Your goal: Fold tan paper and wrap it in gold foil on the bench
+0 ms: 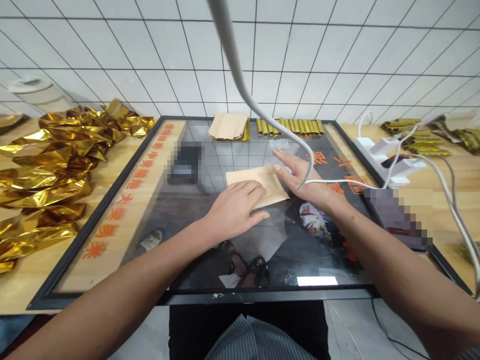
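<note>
A tan sheet of paper (275,187) lies on the black-framed glass top (180,220) in front of me. My left hand (238,202) rests over its left part, palm down, the fingers stretched out with the thumb apart. At the paper's right edge is my right hand (296,175), its fingers spread and partly behind a white cable. Behind the paper stands a small stack of tan paper (228,126) with a gold underside. To its right lies a row of rolled gold tubes (290,126).
Folded gold foil pieces (56,165) are heaped at the left. A white power strip (382,157) with plugs and cables (446,185) sits at the right, near more gold rolls (423,145). A dark blurred-out object (185,162) lies on the glass. A tiled wall (180,45) closes the back.
</note>
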The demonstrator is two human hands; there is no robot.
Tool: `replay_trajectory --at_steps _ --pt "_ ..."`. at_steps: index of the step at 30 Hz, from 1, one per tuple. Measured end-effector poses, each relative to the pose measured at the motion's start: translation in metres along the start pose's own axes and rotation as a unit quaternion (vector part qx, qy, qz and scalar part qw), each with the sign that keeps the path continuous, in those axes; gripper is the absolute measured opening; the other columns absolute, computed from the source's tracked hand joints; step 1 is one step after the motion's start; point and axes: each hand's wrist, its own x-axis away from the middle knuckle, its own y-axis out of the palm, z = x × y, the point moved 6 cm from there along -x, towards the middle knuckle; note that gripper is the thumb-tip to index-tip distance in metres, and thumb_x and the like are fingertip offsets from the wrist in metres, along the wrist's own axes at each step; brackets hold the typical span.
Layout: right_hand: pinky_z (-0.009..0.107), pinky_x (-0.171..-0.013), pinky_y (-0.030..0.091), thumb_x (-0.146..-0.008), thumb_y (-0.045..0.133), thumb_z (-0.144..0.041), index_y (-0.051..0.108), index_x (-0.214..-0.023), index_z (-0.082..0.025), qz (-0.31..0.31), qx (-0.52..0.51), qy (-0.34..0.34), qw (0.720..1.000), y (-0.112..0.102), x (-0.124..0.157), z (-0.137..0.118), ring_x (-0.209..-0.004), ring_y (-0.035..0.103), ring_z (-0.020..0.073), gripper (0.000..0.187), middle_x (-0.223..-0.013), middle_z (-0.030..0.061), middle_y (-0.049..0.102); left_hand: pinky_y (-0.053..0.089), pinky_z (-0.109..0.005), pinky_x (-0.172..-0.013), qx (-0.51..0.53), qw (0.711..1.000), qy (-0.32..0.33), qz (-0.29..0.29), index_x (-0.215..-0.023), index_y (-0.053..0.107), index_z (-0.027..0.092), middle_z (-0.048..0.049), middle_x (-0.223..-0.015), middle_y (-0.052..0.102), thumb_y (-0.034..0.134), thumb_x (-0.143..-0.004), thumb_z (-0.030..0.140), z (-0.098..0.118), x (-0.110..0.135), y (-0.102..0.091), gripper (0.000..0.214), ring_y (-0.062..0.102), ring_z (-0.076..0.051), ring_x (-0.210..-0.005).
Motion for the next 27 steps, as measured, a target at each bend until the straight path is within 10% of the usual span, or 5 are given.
replay_trajectory --at_steps 13,27 --pt "0.059 -0.123 0.052 -0.106 0.064 -0.057 0.071 -0.150 -0.027 -0.087 -0.011 -0.065 0.994 -0.013 0.020 -0.047 -0.144 0.064 0.0371 0.054 -0.152 0.0071 0.071 0.059 -0.046 -0.099 -0.031 0.998 -0.042 -0.035 -0.114 0.066 0.018 -0.0109 -0.119 0.076 0.056 -0.108 0.026 0.003 0.000 0.003 0.015 0.073 -0.031 -0.117" --pt "0.046 -0.103 0.063 -0.109 0.063 -0.025 0.080 -0.133 -0.028 -0.105 0.034 -0.202 0.973 0.015 0.052 -0.032 -0.123 0.076 0.0296 0.030 -0.137 0.0095 0.079 0.060 -0.040 -0.097 -0.040 0.998 -0.033 -0.035 -0.111 0.071 0.017 -0.0096 -0.119 0.079 0.047 -0.107 0.016 0.001 0.000 0.003 0.024 0.075 -0.027 -0.116"
